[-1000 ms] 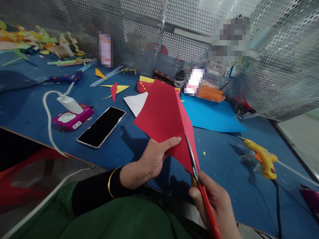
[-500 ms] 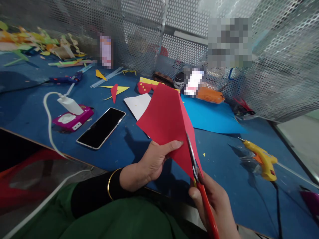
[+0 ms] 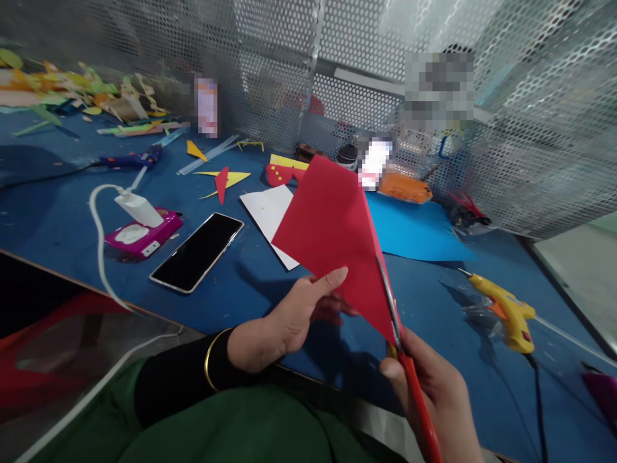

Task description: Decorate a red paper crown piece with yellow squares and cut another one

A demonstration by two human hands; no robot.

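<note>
A sheet of red paper [image 3: 332,225] is held up over the blue table, its right side folded back along a cut or crease. My left hand [image 3: 303,308] grips its lower edge, thumb on top and fingers underneath. In my right hand [image 3: 434,392] are scissors [image 3: 417,392] with red handles, closed around by my fingers. One silver blade lies along the right side of the red paper, pointing away from me; the other blade is hidden. Behind the red paper lies a white sheet [image 3: 267,209], partly covered, and a blue sheet [image 3: 414,231] to the right.
A black-screened phone [image 3: 197,252] and a purple power strip [image 3: 144,235] with a white charger [image 3: 139,207] lie left. A yellow glue gun [image 3: 506,312] rests right, a blue glue gun [image 3: 135,157] far left. Paper scraps [image 3: 96,87] pile at the back, before a perforated metal screen [image 3: 274,71].
The scissors, my right hand and the red paper have shifted slightly right. My left hand's fingers now show more beneath the paper's edge. The things on the table stay put.
</note>
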